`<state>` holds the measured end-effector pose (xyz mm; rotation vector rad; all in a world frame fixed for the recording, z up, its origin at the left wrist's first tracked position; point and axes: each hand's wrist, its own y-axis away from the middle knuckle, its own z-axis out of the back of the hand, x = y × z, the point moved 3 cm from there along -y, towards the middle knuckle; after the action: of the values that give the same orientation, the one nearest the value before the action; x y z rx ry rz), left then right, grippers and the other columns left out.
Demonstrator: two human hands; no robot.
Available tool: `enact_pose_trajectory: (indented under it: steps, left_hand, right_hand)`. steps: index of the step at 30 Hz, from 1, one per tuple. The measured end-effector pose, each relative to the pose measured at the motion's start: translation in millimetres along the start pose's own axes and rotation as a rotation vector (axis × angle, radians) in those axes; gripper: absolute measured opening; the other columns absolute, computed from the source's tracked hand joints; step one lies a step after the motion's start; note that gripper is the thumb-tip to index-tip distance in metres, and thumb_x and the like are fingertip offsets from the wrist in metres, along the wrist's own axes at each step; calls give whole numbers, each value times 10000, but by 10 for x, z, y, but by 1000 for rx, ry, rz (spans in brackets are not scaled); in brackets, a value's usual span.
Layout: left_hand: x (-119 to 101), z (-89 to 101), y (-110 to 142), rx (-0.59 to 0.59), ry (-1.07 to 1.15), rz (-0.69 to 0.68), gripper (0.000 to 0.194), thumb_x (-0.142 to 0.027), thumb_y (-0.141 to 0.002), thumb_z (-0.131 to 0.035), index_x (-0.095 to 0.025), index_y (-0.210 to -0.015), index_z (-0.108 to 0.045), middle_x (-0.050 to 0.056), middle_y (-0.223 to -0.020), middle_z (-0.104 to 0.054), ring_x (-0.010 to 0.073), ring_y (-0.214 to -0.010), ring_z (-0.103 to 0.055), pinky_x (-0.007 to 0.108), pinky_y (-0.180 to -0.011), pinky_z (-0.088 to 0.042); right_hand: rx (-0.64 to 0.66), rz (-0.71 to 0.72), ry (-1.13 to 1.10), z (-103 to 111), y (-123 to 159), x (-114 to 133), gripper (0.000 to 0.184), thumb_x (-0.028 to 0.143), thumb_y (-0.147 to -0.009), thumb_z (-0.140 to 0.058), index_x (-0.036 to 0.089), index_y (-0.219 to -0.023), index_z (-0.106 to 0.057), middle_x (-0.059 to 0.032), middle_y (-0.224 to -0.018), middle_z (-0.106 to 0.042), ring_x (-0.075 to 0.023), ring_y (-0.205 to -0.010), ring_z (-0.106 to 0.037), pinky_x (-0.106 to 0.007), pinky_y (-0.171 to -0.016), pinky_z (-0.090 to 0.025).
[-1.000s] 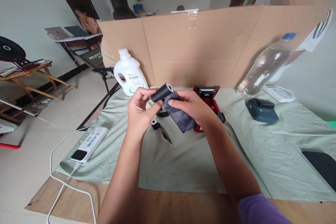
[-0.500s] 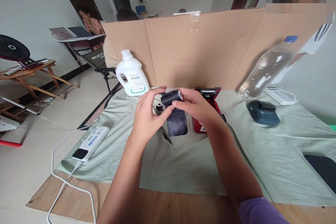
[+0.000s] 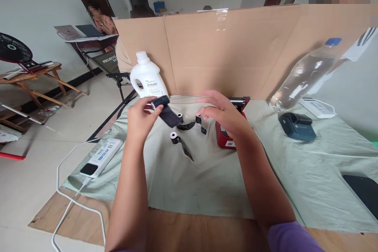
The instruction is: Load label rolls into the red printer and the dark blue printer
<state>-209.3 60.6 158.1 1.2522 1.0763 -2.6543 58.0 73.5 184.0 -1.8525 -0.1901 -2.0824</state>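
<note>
My left hand [image 3: 138, 120] is closed on a black paper roll [image 3: 169, 114], pinched between thumb and fingers, with a loose strip hanging toward the lower right. My right hand [image 3: 226, 114] is empty, its fingers apart, above a red printer-like device [image 3: 222, 136] whose lid stands open. That hand partly hides the device. Between my hands, smaller black rolls lie on the cloth: a front roll [image 3: 175, 138] with its strip unrolled, a back roll [image 3: 180, 117], and a right roll [image 3: 199, 119] near my right fingertips.
A white detergent jug [image 3: 147, 76] stands at the back left before a cardboard screen [image 3: 201, 55]. To the right are a leaning water bottle [image 3: 307, 75], a dark blue device [image 3: 297, 126] and a black phone-like slab [image 3: 362, 193]. A cabled power bank [image 3: 102, 157] lies left. A person [image 3: 104, 23] sits beyond.
Both hands were on the black paper roll. My right hand has let go and opened, while my left hand has carried the roll left, uncovering the smaller rolls.
</note>
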Motion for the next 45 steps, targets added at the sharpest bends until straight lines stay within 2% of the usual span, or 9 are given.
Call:
enact_pose_trajectory:
  steps: [3,7,13,18,24,29,33,38,45]
  left_hand:
    - [493,123,-85,-13,-266,142,415,-321,-805,-737,-191,-1195,-677,24,-932,-728,197,-847,-691,341,-885,-510]
    - [962,90,-36,163,-468,252,425,-234,-798,-714,-155,-1212,-663,69,-994,-740,255,-932,-701,383,-918,-505]
    - [1203,-135,118,419,-511,333,372,-117,-790,-628,-157,-1153,-701,91,-1028,-740,306,-1060,-670,419,-954,-508]
    - [877,-118,96,457,-581,237,639,-286,-761,-712,-205,-1379,-573,144,-1341,-615,355,-1192,-582,449,-933,-531]
    - [372,-481,285,1018,-484,303,545,-303,-652,-751,-289,-1192,-684,47,-1171,-717,257,-933,-692,324,-765,-523]
    - [95,-576,310,992,-335,166,331,-267,-684,-684,-247,-1009,-742,46,-996,-722,239,-859,-669,301,-723,-492]
    - [-240,-410,292,926,85,45,276,-333,-746,-678,-215,-993,-706,30,-965,-688,209,-900,-635,278,-748,-501]
    - [-475,-415,333,842,405,129,200,-302,-792,-692,-192,-912,-576,-19,-798,-590,136,-758,-591,228,-664,-479]
    - [-463,-640,431,880,414,168,570,-477,-879,-661,-280,-1398,-536,51,-1152,-635,119,-701,-551,243,-558,-505]
  right_hand:
    - [-26,2,-2,25,-47,-50,501,290,-808,-661,309,-1298,-561,-43,-1338,-621,-201,-979,-686,-355,-828,-556]
    - [-51,-46,38,-22,-141,-205,506,327,-811,-671,306,-1301,-548,-44,-1361,-596,-181,-958,-683,-339,-832,-560]
    - [11,-99,147,-180,-247,-463,524,404,-823,-679,309,-1318,-537,-57,-1377,-577,-181,-966,-661,-327,-805,-556]
    - [43,-130,168,-215,-270,-518,515,423,-831,-672,315,-1317,-544,-58,-1370,-577,-187,-967,-658,-338,-807,-551]
    - [-29,-110,151,-88,-282,-412,480,355,-826,-663,286,-1288,-555,-61,-1351,-591,-181,-956,-666,-337,-821,-537]
    - [-37,-99,140,19,-247,-321,423,303,-849,-637,254,-1266,-582,-65,-1297,-638,-174,-943,-672,-320,-810,-518]
    - [157,-41,194,12,-203,-258,290,365,-882,-637,239,-1140,-682,-49,-1166,-701,-197,-997,-655,-298,-801,-498]
    - [381,-23,259,-9,-108,-158,291,450,-878,-666,219,-1043,-731,-41,-932,-717,-179,-820,-637,-262,-672,-453]
    - [302,4,302,201,-4,-28,285,435,-909,-572,199,-951,-728,-35,-917,-705,-174,-811,-636,-270,-663,-449]
